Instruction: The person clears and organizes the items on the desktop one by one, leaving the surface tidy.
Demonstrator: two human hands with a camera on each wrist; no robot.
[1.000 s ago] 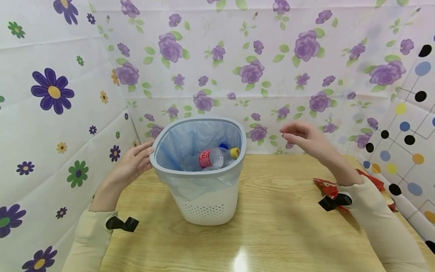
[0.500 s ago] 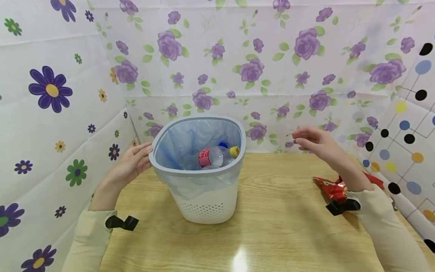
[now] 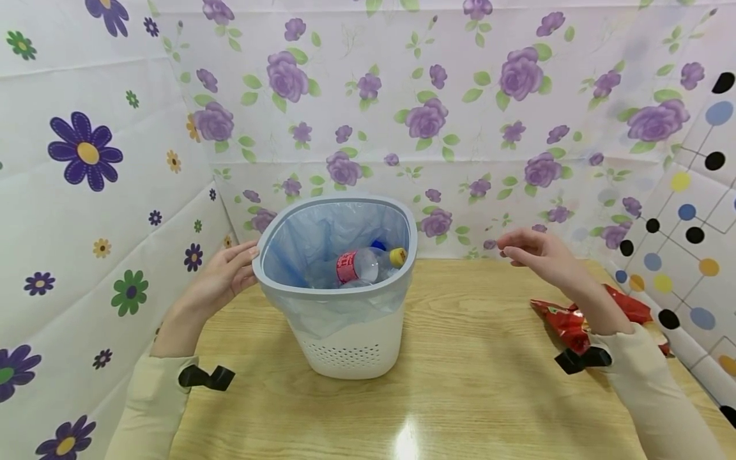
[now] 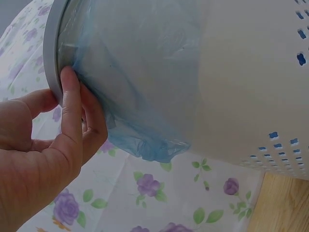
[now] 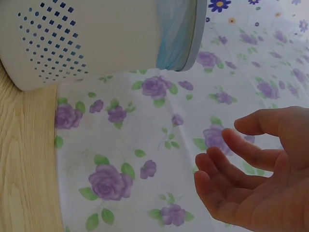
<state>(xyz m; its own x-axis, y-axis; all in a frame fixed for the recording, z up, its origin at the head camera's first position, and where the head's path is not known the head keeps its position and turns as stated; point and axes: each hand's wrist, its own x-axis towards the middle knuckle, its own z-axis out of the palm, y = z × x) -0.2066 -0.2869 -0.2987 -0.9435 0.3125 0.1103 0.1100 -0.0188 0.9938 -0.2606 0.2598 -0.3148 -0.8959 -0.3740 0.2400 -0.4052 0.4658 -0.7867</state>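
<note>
A white trash bin (image 3: 351, 338) with a grey rim and a blue plastic liner (image 4: 145, 92) stands on the table. Inside lie clear plastic bottles; a red-labelled one (image 3: 358, 266) and a yellow cap (image 3: 397, 257) show. My left hand (image 3: 221, 281) pinches the bin's rim at its left side, thumb on the rim and fingers beneath it, as the left wrist view shows. Off to the bin's right, my right hand (image 3: 537, 257) hovers in the air with fingers loosely bent and nothing in them. In the right wrist view, that hand (image 5: 260, 169) is well apart from the bin.
Red crinkled packaging (image 3: 575, 326) lies at the table's right side, partly behind my right forearm. Flower-printed sheets (image 3: 368, 128) enclose the back and left of the wooden table (image 3: 471, 383); a dotted sheet (image 3: 690, 255) hangs at right.
My right hand has shifted to the right and slightly down, away from the bin. The left hand stays on the rim, and the bin stands where it was.
</note>
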